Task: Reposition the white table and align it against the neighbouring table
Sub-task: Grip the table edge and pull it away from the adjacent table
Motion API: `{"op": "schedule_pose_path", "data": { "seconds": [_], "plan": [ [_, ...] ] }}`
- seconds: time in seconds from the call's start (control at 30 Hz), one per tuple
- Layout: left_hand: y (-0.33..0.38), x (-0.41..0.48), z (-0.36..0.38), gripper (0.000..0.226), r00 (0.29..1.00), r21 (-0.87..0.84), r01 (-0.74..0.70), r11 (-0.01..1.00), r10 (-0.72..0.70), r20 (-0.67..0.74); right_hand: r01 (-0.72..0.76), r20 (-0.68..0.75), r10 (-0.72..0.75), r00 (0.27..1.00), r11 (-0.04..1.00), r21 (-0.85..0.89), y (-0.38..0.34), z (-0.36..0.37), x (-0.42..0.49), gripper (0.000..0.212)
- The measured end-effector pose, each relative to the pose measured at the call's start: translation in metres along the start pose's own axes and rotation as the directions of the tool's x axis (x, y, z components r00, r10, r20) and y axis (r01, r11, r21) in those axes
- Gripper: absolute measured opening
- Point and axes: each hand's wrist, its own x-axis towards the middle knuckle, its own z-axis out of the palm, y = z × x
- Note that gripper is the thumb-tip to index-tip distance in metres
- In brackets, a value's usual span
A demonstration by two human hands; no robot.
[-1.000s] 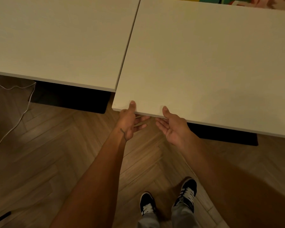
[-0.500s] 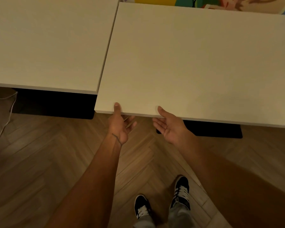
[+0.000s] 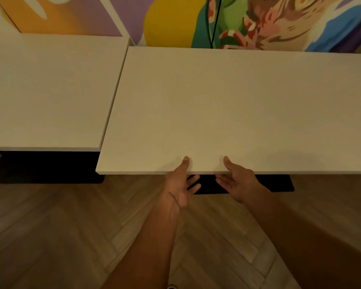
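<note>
Hands first: our left hand [image 3: 180, 184] and right hand [image 3: 237, 184] both clasp the near edge of the white table [image 3: 227, 109], thumbs pressed on top and fingers curled underneath, close together and somewhat left of the middle of the visible edge. That table stands just beside the neighbouring table [image 3: 50, 90], their long sides running together with only a thin seam showing, but its near edge sits closer to us than the neighbour's, so the fronts are not flush; its far edge lies near the painted wall [image 3: 258, 21]. We judge the top to be a stiff, flat slab that will not flex, and with the dark base [image 3: 279, 184] under it the whole thing is probably heavy enough to drag instead of lift. On the wooden floor [image 3: 71, 226] it may scrape or catch. Hands this close give us little leverage against twisting; a wider hold along the edge would steer it straighter. The smooth top offers scant friction, so the fingers beneath do the work.
</note>
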Motion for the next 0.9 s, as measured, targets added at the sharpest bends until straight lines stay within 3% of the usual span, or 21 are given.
{"op": "schedule_pose_path", "data": {
  "seconds": [0.17, 0.57, 0.9],
  "plan": [
    [-0.004, 0.007, 0.018, 0.048, 0.997, -0.026, -0.013, 1.0, 0.011, -0.074, -0.006, 0.032, 0.007, 0.999, 0.999, -0.041, -0.008, -0.009, 0.007, 0.038],
    [-0.022, 0.015, 0.016, 0.053, 0.978, 0.046, -0.168, 0.985, 0.173, -0.116, 0.044, 0.144, -0.036, 0.989, 0.997, -0.055, 0.0, -0.016, 0.02, 0.042],
    [-0.024, 0.022, 0.015, 0.059, 0.964, 0.043, -0.214, 0.976, 0.218, -0.151, 0.053, 0.115, -0.048, 0.992, 0.998, -0.041, 0.003, -0.013, 0.029, 0.037]
  ]
}}
